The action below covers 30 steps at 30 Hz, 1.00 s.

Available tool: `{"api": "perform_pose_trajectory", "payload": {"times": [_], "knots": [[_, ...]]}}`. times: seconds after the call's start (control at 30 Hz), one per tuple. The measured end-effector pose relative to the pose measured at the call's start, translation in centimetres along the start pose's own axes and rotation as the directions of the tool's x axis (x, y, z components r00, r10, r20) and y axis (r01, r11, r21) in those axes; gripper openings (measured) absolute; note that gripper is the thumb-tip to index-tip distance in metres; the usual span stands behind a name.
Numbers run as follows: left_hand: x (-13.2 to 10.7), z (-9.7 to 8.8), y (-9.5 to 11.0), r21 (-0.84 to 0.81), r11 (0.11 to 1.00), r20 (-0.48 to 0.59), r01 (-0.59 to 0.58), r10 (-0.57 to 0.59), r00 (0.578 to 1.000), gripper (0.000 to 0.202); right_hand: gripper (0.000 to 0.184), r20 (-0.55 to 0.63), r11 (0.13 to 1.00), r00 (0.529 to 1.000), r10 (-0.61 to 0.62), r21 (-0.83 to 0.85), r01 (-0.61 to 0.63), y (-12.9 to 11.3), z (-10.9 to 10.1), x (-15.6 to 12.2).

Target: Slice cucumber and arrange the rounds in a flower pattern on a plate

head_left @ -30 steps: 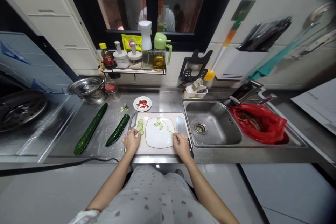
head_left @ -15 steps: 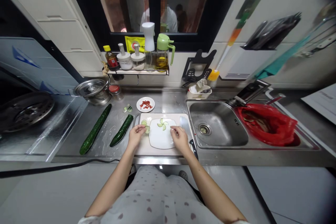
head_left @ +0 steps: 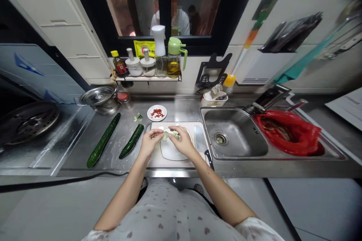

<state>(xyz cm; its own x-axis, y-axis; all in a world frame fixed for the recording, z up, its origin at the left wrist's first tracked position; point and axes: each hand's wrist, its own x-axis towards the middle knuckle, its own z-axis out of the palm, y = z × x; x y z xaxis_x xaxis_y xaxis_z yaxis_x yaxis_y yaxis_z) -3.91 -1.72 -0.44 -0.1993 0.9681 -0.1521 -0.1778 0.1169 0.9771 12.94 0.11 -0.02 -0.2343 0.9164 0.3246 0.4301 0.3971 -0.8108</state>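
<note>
Both of my hands meet over the far part of a white plate [head_left: 171, 151] that lies on a pale cutting board [head_left: 152, 160]. My left hand [head_left: 149, 142] pinches a pale green cucumber slice [head_left: 164, 136] between thumb and fingers. My right hand [head_left: 183, 142] is curled, its fingertips on the cucumber slices [head_left: 175, 133] arranged on the plate. A cleaver [head_left: 201, 142] lies on the board's right edge, blade away from me. A short cucumber piece [head_left: 131, 141] and a long whole cucumber [head_left: 103, 139] lie on the steel counter left of the board.
A small dish of red chopped bits [head_left: 157, 113] and loose cucumber ends [head_left: 137, 117] sit behind the board. A steel sink [head_left: 234, 135] with a red bag [head_left: 285, 132] is right. A lidded pot [head_left: 98, 98] and stove [head_left: 25, 118] are left. A condiment shelf [head_left: 148, 71] lines the wall.
Both hands moved from the plate's sides toward its far middle. The left hand lifted a slice from the stack on the board; the right hand came to the arranged slices.
</note>
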Motion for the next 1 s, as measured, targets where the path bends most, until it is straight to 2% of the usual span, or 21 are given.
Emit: {"api": "perform_pose_trajectory", "payload": {"times": [0.3, 0.43, 0.57, 0.6, 0.67, 0.77, 0.87, 1.0], "knots": [[-0.2, 0.8, 0.2, -0.005, 1.000, 0.047, 0.003, -0.003, 0.999, 0.026, 0.011, 0.019, 0.999, 1.000, -0.010, 0.030, 0.010, 0.1, 0.7, 0.2], [-0.2, 1.1, 0.0, -0.007, 1.000, 0.065, -0.010, 0.011, 0.998, 0.031, 0.012, 0.016, 0.999, 1.000, -0.023, 0.038, 0.023, 0.0, 0.6, 0.3], [-0.6, 1.3, -0.4, -0.008, 1.000, -0.056, -0.018, 0.017, 0.998, 0.042, 0.016, -0.040, 0.996, 0.999, 0.003, 0.088, 0.001, -0.3, 0.3, 0.4], [-0.8, 1.3, -0.5, -0.009, 1.000, -0.065, 0.026, -0.026, 0.998, 0.044, 0.017, -0.059, 0.995, 0.998, 0.009, 0.100, -0.003, -0.4, 0.3, 0.4], [-1.2, 1.5, -0.7, -0.027, 0.981, -0.001, 0.190, -0.190, 0.982, 0.052, 0.018, -0.083, 0.994, 0.996, 0.013, 0.111, -0.004, -0.5, 0.1, 0.5], [-1.8, 1.8, -0.9, -0.102, 0.894, 0.167, 0.437, -0.417, 0.893, 0.064, 0.018, -0.077, 0.994, 0.997, 0.003, 0.110, 0.005, -0.6, -0.1, 0.5], [-1.7, 1.9, -0.7, -0.183, 0.835, 0.238, 0.518, -0.474, 0.848, 0.062, 0.018, -0.057, 0.994, 0.998, -0.002, 0.105, 0.008, -0.5, -0.1, 0.4], [-1.1, 1.9, 0.0, -0.222, 0.825, 0.260, 0.520, -0.465, 0.847, 0.051, 0.016, -0.021, 0.994, 1.000, -0.016, 0.104, 0.018, -0.4, -0.1, 0.2]]}}
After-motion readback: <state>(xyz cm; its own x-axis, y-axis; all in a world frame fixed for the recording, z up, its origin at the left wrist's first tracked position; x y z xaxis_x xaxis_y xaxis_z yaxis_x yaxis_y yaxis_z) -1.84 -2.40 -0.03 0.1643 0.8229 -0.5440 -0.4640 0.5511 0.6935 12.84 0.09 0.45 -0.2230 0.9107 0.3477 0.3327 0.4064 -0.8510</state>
